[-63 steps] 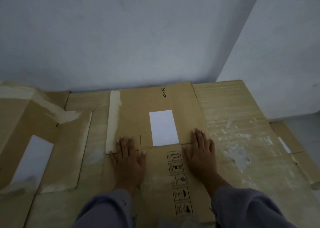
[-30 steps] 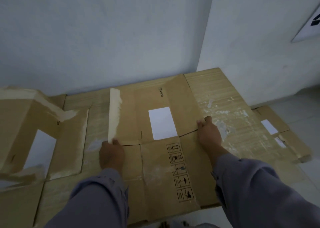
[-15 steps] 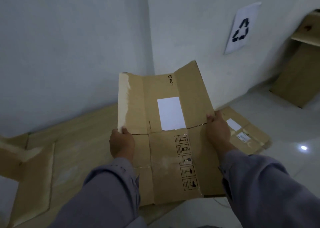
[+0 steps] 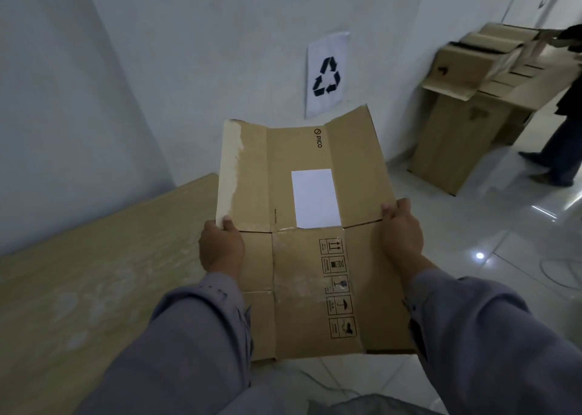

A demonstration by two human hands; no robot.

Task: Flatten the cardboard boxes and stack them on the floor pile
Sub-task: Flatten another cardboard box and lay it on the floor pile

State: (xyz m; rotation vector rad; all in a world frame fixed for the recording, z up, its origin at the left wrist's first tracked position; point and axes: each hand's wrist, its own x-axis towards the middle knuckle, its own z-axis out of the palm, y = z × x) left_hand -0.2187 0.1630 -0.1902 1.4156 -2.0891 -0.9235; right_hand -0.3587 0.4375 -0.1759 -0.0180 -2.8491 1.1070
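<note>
The flattened box [image 4: 308,232], which was lying pressed under flat palms on the big cardboard sheet [image 4: 94,273], is now being carried off it in the air, the left hand [image 4: 221,247] gripping its 9 o'clock edge and the right hand [image 4: 401,231] its 3 o'clock edge. The view is swinging rightward, bringing in a recycling sign [image 4: 327,74] at 12 o'clock and stacked boxes [image 4: 466,109] at 2 o'clock

Matt brown cardboard box [image 4: 302,257] bears a smooth white paper label [image 4: 315,198]; floor tiles [image 4: 491,225] are glossy.
</note>
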